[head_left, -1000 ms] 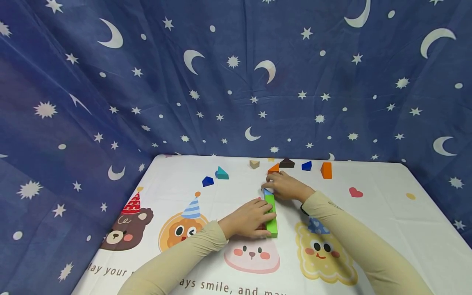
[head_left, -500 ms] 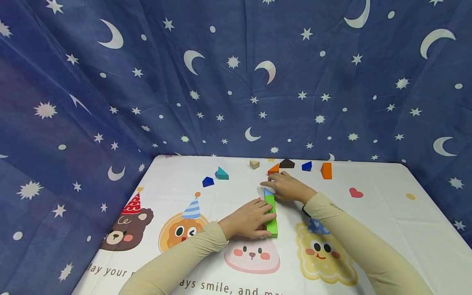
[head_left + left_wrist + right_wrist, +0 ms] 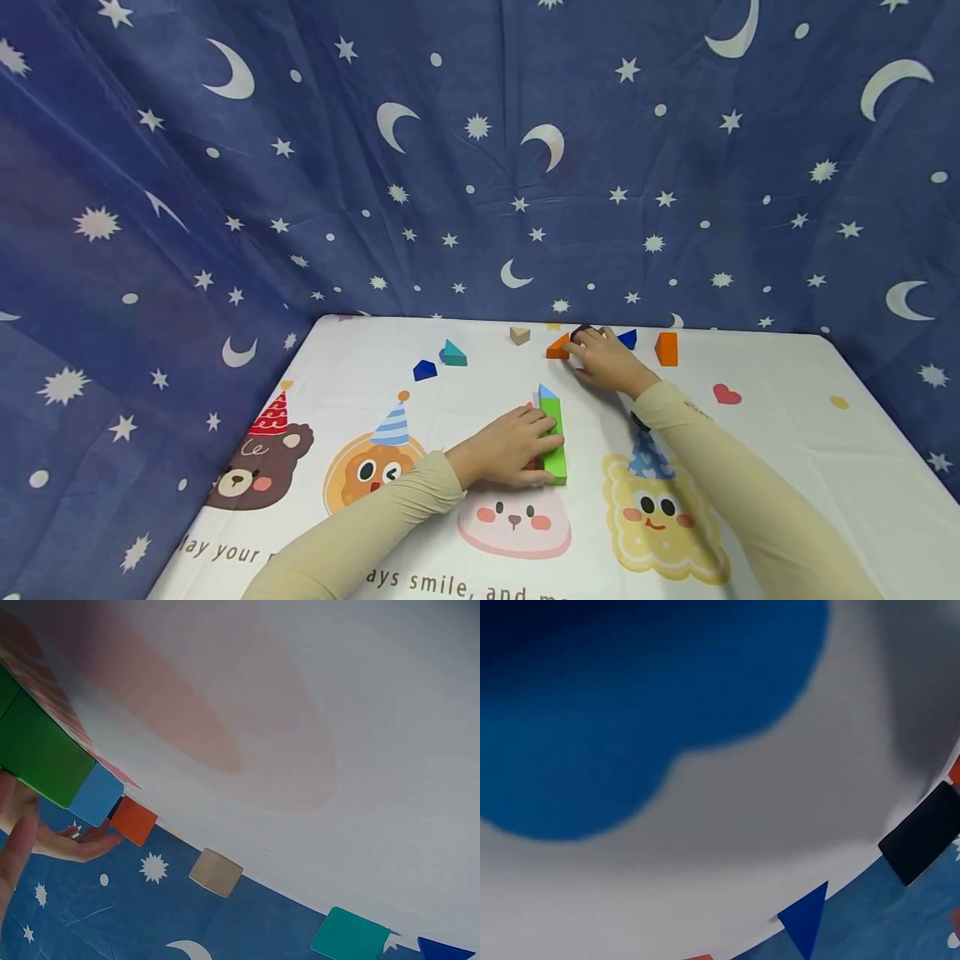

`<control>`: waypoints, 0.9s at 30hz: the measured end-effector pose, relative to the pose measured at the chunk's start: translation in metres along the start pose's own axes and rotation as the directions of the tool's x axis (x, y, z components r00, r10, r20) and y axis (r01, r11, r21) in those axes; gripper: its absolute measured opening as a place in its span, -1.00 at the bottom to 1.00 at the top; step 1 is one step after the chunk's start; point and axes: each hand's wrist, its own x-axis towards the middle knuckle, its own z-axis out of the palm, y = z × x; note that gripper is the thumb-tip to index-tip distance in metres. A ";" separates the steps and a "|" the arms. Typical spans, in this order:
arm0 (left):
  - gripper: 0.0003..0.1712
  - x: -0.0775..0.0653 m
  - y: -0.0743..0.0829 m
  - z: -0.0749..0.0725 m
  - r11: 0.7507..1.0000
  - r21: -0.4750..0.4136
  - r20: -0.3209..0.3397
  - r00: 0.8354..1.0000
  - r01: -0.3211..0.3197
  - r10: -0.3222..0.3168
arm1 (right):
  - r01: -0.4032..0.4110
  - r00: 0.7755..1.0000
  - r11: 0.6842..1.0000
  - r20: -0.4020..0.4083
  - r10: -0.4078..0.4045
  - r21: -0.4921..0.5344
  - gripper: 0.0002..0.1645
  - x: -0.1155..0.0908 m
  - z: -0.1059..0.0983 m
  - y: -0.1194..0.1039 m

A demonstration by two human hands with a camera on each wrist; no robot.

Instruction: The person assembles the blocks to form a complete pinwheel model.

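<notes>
In the head view my left hand [image 3: 508, 447] lies over a row of green blocks [image 3: 554, 467], its fingers resting across the top. A light blue triangular block [image 3: 548, 392] caps the row's far end; the left wrist view also shows this blue block [image 3: 96, 795] against the green [image 3: 52, 754]. My right hand [image 3: 609, 360] reaches toward the back, fingers extended, fingertips right at an orange triangular block [image 3: 557, 348]. It covers most of a dark brown triangular block [image 3: 577, 332], which the right wrist view shows as a dark block [image 3: 924, 834].
Along the back stand a blue block [image 3: 629, 338], a tall orange block [image 3: 666, 350] and a plain wooden block [image 3: 519, 335]. Teal [image 3: 453, 355] and dark blue [image 3: 424, 371] blocks sit at back left. A starry blue curtain [image 3: 450, 167] hangs behind the printed white tablecloth [image 3: 795, 467].
My right hand has left the light blue triangular block and moved back and right, over the dark brown block. The left hand stays on the green blocks.
</notes>
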 end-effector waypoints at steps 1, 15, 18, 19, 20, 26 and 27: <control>-0.47 0.000 0.000 0.000 1.000 0.000 -0.001 1.000 -0.002 0.002 | -0.006 1.000 1.000 0.000 0.006 -0.009 -0.47 0.001 0.001 0.002; -0.47 0.001 0.002 0.002 1.000 -0.002 -0.017 1.000 -0.014 0.014 | 0.038 0.999 0.998 -0.005 -0.038 -0.044 -0.46 0.012 0.006 0.001; -0.47 0.001 0.001 0.001 1.000 -0.003 -0.019 1.000 -0.014 0.014 | 0.077 0.997 0.996 -0.018 -0.078 -0.037 -0.48 0.011 0.005 0.000; -0.47 0.000 0.001 0.001 1.000 -0.002 -0.018 1.000 -0.013 0.013 | 0.090 0.996 0.995 -0.021 -0.090 -0.036 -0.48 0.010 0.005 0.000; -0.47 0.000 0.001 0.002 1.000 -0.002 -0.017 1.000 -0.011 0.011 | 0.102 0.994 0.994 -0.026 -0.103 -0.033 -0.48 0.009 0.005 0.000; -0.47 0.000 0.000 0.003 1.000 0.003 -0.008 1.000 -0.002 0.002 | 0.166 0.984 0.986 -0.053 -0.168 -0.030 -0.49 0.004 0.005 -0.001; -0.47 0.000 0.000 0.003 1.000 0.003 -0.007 1.000 0.000 0.000 | 0.175 0.983 0.984 -0.057 -0.177 -0.029 -0.51 0.003 0.004 -0.001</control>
